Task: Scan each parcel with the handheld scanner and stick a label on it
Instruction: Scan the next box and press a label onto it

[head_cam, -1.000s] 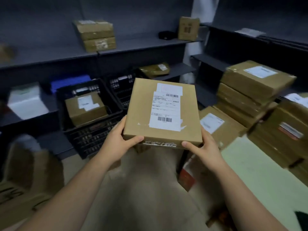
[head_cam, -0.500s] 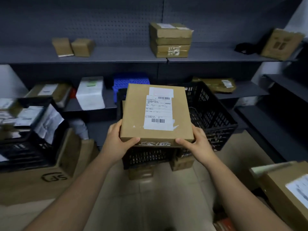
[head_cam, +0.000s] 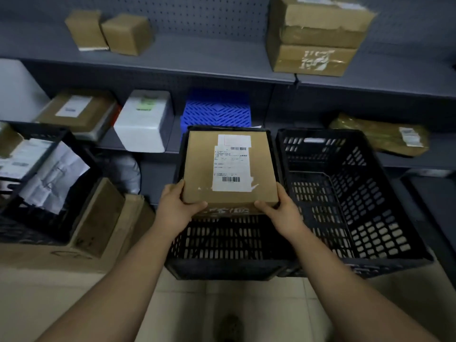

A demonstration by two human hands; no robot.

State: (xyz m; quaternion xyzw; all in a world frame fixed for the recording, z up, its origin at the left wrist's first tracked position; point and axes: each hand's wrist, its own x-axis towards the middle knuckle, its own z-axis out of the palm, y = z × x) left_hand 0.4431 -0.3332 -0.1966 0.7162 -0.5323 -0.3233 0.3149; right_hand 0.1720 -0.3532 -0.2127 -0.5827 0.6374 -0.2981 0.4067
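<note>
Both forearms reach forward and down from the bottom corners, bare, converging on a flat brown parcel (head_cam: 228,169). Left hand (head_cam: 176,208) grips the parcel's near left corner, thumb lying across the top face, fingers wrapped under and out of sight. Right hand (head_cam: 280,209) grips the near right corner the same way, thumb on top pointing inward, fingers hidden below. Parcel held roughly level, top face up, with a white shipping label (head_cam: 233,166) carrying two barcodes. Parcel sits within the opening of the middle black crate (head_cam: 222,245); cannot tell if it rests on anything inside. Second black crate (head_cam: 350,201) just beside it on the right, touching. Third black crate (head_cam: 37,193) at left holds crumpled white paper. Behind, grey shelves (head_cam: 197,60): two small boxes (head_cam: 108,32) upper left, stacked cardboard boxes (head_cam: 315,35) upper right, a white box (head_cam: 143,119), a blue plastic crate (head_cam: 217,112), a padded mailer (head_cam: 380,134) at right.
</note>
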